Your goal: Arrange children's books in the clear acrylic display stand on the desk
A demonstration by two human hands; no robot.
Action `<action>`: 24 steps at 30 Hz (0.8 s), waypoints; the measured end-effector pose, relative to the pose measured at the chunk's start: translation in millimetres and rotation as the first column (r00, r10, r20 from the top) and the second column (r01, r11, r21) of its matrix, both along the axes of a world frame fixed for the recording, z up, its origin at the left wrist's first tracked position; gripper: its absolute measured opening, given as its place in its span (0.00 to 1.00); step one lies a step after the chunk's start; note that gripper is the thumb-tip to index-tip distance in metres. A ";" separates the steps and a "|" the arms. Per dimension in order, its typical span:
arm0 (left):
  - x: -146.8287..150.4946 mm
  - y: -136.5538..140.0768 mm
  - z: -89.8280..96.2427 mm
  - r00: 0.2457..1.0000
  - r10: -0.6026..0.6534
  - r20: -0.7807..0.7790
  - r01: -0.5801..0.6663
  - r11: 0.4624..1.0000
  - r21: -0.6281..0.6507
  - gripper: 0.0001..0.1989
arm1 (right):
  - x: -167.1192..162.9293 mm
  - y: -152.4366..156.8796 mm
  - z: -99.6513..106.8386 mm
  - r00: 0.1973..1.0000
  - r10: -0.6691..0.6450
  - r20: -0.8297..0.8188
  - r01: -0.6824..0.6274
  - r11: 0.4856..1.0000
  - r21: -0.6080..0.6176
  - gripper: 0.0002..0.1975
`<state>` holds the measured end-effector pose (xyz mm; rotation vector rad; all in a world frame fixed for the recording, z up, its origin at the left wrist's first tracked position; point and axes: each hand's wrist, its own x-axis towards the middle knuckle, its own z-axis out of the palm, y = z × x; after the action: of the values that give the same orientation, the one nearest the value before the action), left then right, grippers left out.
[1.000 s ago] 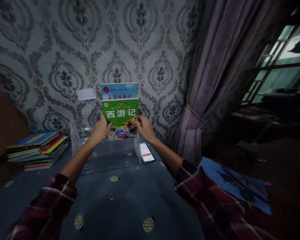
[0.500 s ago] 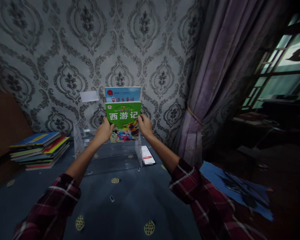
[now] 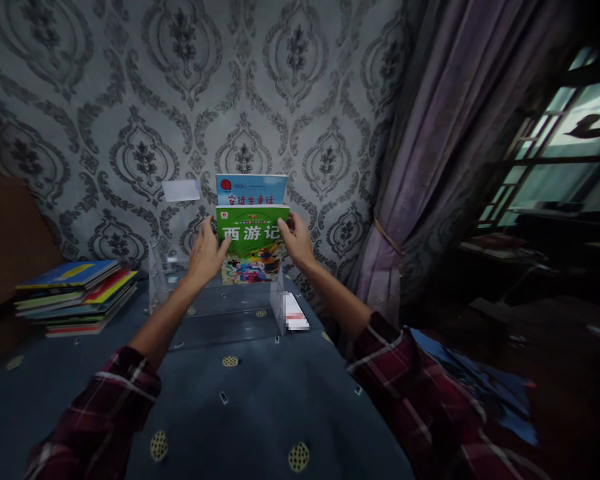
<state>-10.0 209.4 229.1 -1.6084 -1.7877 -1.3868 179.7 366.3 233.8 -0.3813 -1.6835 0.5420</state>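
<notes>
A green picture-covered book (image 3: 253, 248) stands nearly upright in the rear part of a clear plastic rack (image 3: 220, 327). Behind it, the top of a blue book (image 3: 253, 189) sticks up higher. My left hand (image 3: 206, 257) is at the green book's left edge, thumb on the cover and fingers stretched along the side. At the opposite edge, my right hand (image 3: 299, 241) has its thumb over the front, with the other fingers partly hidden beside or behind the book. Both hands steady it between them.
Several stacked books (image 3: 77, 297) lie left of the rack. A phone (image 3: 296, 312) rests by its right side. The patterned wall (image 3: 330, 100) rises behind, with a tied purple curtain (image 3: 380, 267) to the right. Blue material (image 3: 505, 400) lies lower right.
The fingers of both hands have loosened and straightened along the green book's edges. Both books appear slightly further right in the view, which has also shifted a little.
</notes>
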 end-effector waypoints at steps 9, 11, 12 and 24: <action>-18.4 23.0 34.2 0.920 -0.294 0.260 0.276 0.955 0.104 0.13 | -8.0 9.8 23.2 0.987 0.110 -0.120 -0.134 0.968 -0.212 0.31; -20.0 24.6 36.5 0.891 -0.339 0.301 0.324 0.941 0.100 0.11 | -8.0 9.8 22.6 0.987 0.113 -0.117 -0.137 0.963 -0.230 0.31; -20.5 24.8 36.9 0.880 -0.357 0.314 0.344 0.934 0.098 0.11 | -7.5 9.3 22.5 0.988 0.107 -0.112 -0.130 0.964 -0.231 0.30; -32.5 17.4 44.9 0.856 -0.476 0.201 0.479 0.877 0.038 0.18 | 0.2 -37.6 41.2 0.823 -0.490 0.288 0.346 0.834 0.431 0.18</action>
<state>-42.4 226.8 274.0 -2.0830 -1.5576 -1.8167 179.8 328.6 275.0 -0.6047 -1.9524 -0.2008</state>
